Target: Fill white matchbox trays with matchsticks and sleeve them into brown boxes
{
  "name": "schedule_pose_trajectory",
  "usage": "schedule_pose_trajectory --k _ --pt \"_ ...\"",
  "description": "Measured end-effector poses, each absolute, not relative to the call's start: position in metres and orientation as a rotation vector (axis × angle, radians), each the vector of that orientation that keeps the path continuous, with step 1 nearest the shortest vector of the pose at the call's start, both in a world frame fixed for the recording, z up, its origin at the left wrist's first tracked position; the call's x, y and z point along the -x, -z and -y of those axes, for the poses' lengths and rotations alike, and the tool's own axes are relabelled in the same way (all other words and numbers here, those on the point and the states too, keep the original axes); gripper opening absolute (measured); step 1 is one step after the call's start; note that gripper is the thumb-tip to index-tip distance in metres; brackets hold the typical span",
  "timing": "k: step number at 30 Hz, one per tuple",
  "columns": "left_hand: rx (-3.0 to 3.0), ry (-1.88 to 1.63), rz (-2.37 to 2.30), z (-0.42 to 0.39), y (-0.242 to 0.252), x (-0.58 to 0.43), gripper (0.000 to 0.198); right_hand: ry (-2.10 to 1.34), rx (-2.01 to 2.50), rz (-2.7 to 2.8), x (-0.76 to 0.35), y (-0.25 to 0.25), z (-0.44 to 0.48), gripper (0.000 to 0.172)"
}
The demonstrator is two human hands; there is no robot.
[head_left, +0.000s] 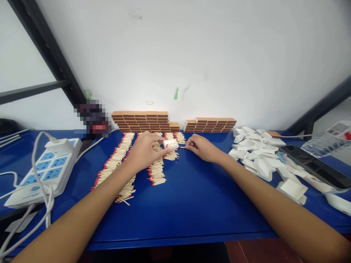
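Between the thumb and fingers of my left hand [146,148] is a small white matchbox tray [170,143] with matches in it, a few red heads showing. Just right of it, the fingers of my right hand [201,147] are pinched on a single matchstick [181,147], which points left at the tray. Rows of loose red-tipped matches [157,170] lie on the blue table below and left of the tray. My left hand and forearm hide part of these rows.
Stacked matchboxes [141,122] line the wall, with a second stack [211,125] to the right. White empty trays [255,148] are heaped at right, beside a phone [312,164] and a plastic bottle [326,140]. A power strip [45,171] with cables sits at left.
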State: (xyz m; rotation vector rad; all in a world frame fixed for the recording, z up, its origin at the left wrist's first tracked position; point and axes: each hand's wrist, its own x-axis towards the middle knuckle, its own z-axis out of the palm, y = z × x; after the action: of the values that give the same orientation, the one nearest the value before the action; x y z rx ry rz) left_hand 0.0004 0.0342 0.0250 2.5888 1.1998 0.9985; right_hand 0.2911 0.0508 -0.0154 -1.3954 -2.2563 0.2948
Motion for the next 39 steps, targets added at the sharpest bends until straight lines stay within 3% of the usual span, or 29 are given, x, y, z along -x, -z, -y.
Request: schedule_pose_trajectory --k 6,11,17,39 --pt "-2.756 -0.948 -1.189 -0.035 -0.02 -0.001 0.037 -0.133 1.281 2.211 -0.283 -0.009 -0.032 0.011" --pt "-2.757 -0.944 -1.074 -0.028 -0.016 -0.007 0.036 -0.192 1.132 2.287 -0.253 -0.017 -0.009 0.008" --pt "-2.722 -0.941 -1.12 -0.028 -0.018 -0.007 0.034 -0.181 1.207 2.109 -0.272 -0.006 -0.033 0.015" --pt "-2.677 -0.989 -1.251 -0.034 -0.02 -0.002 0.038 -0.242 1.33 2.237 -0.289 0.022 -0.067 0.013"
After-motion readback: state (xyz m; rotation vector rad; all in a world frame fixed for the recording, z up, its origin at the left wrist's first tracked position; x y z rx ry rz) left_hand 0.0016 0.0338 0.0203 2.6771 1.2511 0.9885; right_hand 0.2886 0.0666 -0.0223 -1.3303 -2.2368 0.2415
